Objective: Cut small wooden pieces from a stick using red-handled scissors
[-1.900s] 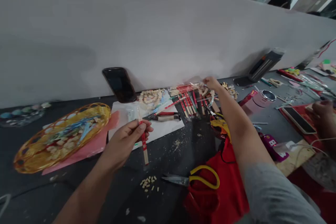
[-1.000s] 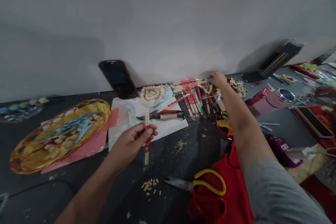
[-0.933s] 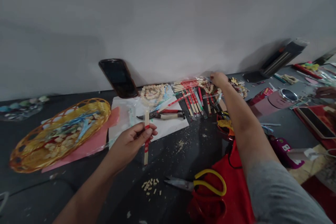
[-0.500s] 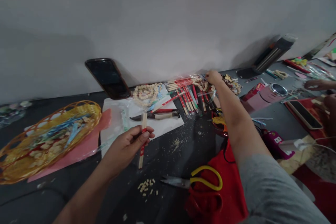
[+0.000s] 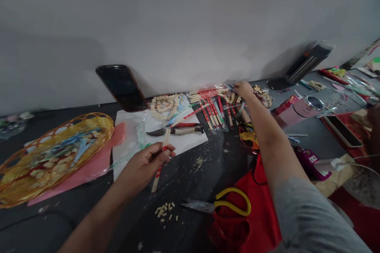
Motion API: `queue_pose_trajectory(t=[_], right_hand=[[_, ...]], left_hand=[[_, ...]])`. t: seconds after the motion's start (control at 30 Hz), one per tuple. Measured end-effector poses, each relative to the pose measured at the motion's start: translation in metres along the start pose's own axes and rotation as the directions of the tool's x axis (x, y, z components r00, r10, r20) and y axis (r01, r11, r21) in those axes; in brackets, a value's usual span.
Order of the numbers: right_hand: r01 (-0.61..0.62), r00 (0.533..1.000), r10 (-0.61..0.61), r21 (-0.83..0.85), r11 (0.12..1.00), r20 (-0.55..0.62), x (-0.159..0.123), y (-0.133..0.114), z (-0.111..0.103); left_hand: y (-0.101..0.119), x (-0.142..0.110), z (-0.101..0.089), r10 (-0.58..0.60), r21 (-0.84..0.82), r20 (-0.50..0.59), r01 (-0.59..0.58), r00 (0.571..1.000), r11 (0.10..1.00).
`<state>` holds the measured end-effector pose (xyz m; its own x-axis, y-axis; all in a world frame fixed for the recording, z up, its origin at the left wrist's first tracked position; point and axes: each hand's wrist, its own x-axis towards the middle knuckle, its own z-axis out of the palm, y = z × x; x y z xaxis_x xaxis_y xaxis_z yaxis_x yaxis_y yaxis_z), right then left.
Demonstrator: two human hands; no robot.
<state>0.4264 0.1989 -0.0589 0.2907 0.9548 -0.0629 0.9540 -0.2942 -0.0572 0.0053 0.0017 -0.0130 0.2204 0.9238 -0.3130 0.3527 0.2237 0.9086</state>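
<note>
My left hand (image 5: 152, 158) pinches a pair of wooden chopsticks (image 5: 166, 140) with red paper bands, held tilted above the dark table. At the back by the wall, my right hand (image 5: 245, 89) has its fingers drawn together, pointing down among the small things there; what lies between the fingertips is hidden. Close to it are a string of pale wooden beads (image 5: 230, 97) and more red-banded chopsticks (image 5: 211, 112). Below the left hand lie several small cut wooden bits (image 5: 164, 210), with yellow-and-red-handled scissors (image 5: 233, 204) to their right.
An oval wicker basket (image 5: 101, 116) holds blue ribbons and pale pieces. Pliers (image 5: 187, 130) rest on white paper, below a phone (image 5: 121, 87) leaning on the wall. A pink flask (image 5: 299, 110) and a purple item (image 5: 310, 162) stand right. Another person's hand shows at the far right edge.
The chopsticks in my left hand have tilted, their upper end going right and lower end left. My right hand has shifted slightly to the right at the back.
</note>
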Motion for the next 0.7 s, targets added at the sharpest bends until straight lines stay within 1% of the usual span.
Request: queue_pose_trajectory(t=[0.17,0.27,0.33,0.43,0.53,0.63,0.7], right_hand=[[-0.067,0.997,0.067,0.026,0.997,-0.026,0.011,-0.015,0.009],[-0.088,0.996,0.089,0.023,0.996,-0.007,0.014,-0.018,0.011],[-0.084,0.996,0.084,0.019,0.996,0.014,0.013,-0.017,0.010],[-0.062,0.998,0.062,0.026,0.998,0.028,0.008,-0.015,0.006],[-0.034,0.999,0.033,0.059,0.998,0.014,0.001,-0.015,0.002],[0.001,0.999,0.003,0.122,0.993,-0.032,-0.006,-0.015,-0.007],[0.040,0.996,-0.024,0.180,0.983,-0.087,-0.011,-0.015,-0.019]], left_hand=[[-0.001,-0.002,-0.003,-0.024,0.022,-0.005,0.024,1.000,0.999],[-0.002,-0.003,-0.006,-0.031,0.021,-0.017,0.031,0.999,0.999],[-0.002,-0.004,-0.006,-0.030,0.024,-0.007,0.030,1.000,0.999],[-0.001,-0.007,-0.004,-0.024,0.015,0.011,0.024,1.000,1.000],[0.000,-0.013,-0.003,-0.020,-0.007,0.013,0.020,1.000,1.000],[0.001,-0.020,-0.006,-0.022,-0.007,0.005,0.022,1.000,1.000],[0.004,-0.024,-0.010,-0.024,-0.020,-0.009,0.024,1.000,1.000]])
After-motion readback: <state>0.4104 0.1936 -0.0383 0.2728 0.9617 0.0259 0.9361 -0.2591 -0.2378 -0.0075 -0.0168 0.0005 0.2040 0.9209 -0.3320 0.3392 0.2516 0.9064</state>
